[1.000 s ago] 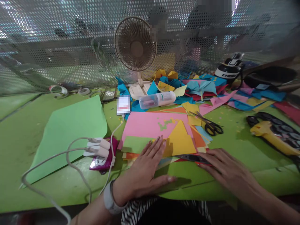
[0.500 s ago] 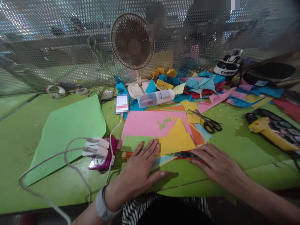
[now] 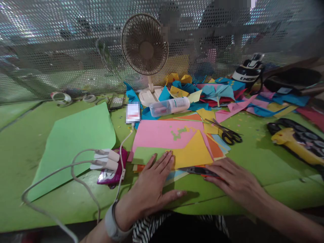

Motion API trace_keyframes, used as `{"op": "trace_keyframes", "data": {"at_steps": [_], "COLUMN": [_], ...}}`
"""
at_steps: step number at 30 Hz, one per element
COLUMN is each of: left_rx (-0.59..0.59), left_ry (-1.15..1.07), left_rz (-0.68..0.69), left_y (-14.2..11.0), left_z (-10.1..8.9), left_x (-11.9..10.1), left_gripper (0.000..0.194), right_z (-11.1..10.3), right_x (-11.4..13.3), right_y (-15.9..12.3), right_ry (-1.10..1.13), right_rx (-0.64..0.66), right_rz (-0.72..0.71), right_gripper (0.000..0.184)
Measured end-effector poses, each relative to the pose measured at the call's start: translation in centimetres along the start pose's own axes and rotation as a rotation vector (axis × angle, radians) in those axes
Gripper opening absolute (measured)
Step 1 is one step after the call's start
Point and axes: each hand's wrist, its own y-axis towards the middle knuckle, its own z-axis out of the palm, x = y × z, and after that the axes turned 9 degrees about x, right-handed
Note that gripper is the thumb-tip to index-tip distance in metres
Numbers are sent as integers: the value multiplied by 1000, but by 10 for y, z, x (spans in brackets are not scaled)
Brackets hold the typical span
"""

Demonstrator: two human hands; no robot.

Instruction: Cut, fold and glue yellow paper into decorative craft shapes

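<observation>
My left hand (image 3: 154, 185) lies flat, fingers spread, over the lower edge of a folded yellow paper (image 3: 193, 152) and a light green sheet (image 3: 146, 155). My right hand (image 3: 233, 179) is closed around dark-bladed scissors (image 3: 193, 170) with orange-red at the handle; the fingers cover most of the handle. The closed blades lie along the yellow paper's lower edge, tip toward my left hand. Beneath is a pink sheet (image 3: 154, 131) with small green scraps on it, on top of other coloured sheets.
Black-handled scissors (image 3: 229, 135) lie right of the stack. Behind stand a fan (image 3: 146, 50), a clear bottle (image 3: 169, 106) on its side and heaped paper scraps (image 3: 215, 92). A glue gun (image 3: 293, 141) is at right; plugged chargers (image 3: 106, 162) and a green sheet (image 3: 81, 135) at left.
My right hand has slid the scissors left along the yellow paper's lower edge. My left hand has shifted slightly left and stays flat on the paper.
</observation>
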Motion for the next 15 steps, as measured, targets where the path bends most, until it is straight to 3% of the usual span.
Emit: {"op": "trace_keyframes", "data": {"at_steps": [7, 15], "left_rx": [37, 0], "left_ry": [-33, 20], "left_rz": [-7, -45], "left_y": [0, -5], "left_z": [-5, -4], "left_x": [0, -3], "left_gripper": [77, 73], "right_z": [5, -8], "right_x": [2, -3], "right_y": [1, -16], "right_ry": [23, -37], "right_rx": [44, 2], "right_rz": [34, 36], "right_gripper": [27, 37]}}
